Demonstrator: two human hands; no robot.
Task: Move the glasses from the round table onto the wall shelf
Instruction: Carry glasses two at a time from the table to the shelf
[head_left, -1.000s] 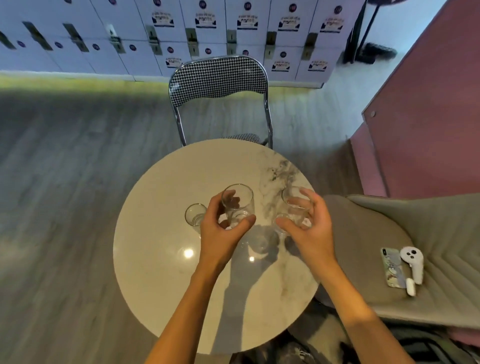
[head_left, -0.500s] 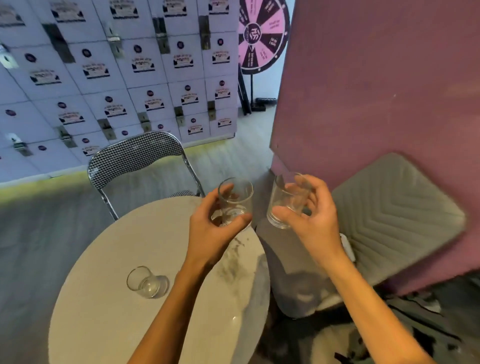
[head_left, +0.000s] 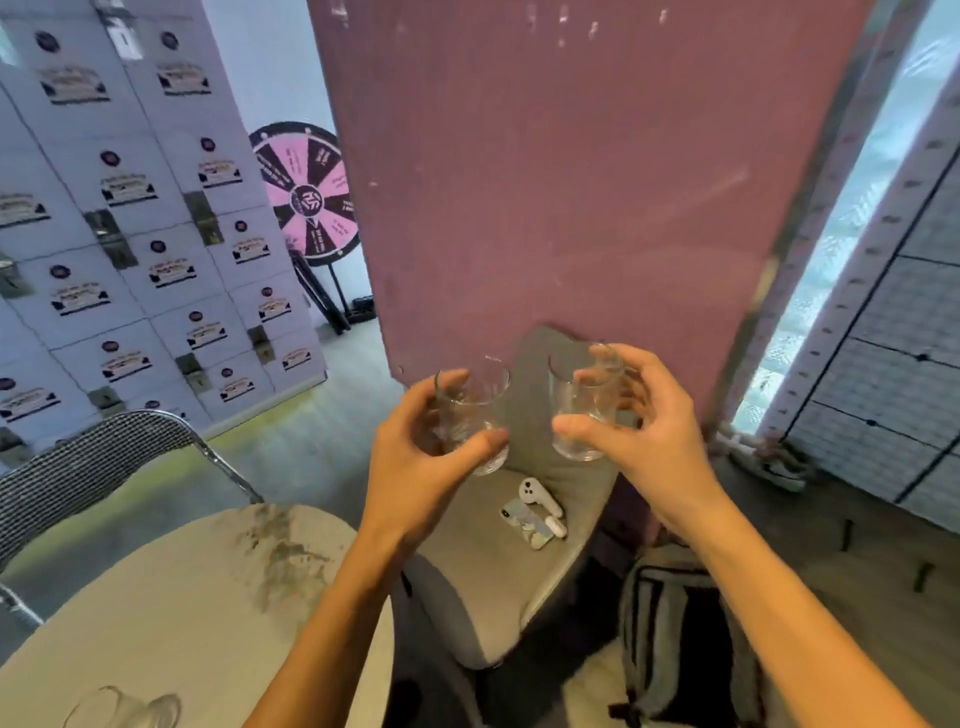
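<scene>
One glass lying on the round surface at lower left. Beyond its edge, left hand wrapped around a second glass, right hand around a third glass, both held upright in the air above a grey chair, before a pink wall.

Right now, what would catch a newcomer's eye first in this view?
Two clear glasses held up mid-frame before the pink wall: the left hand grips one glass, the right hand the other glass. Next, the pink-and-black prize wheel beside the lockers, upper left.
</scene>
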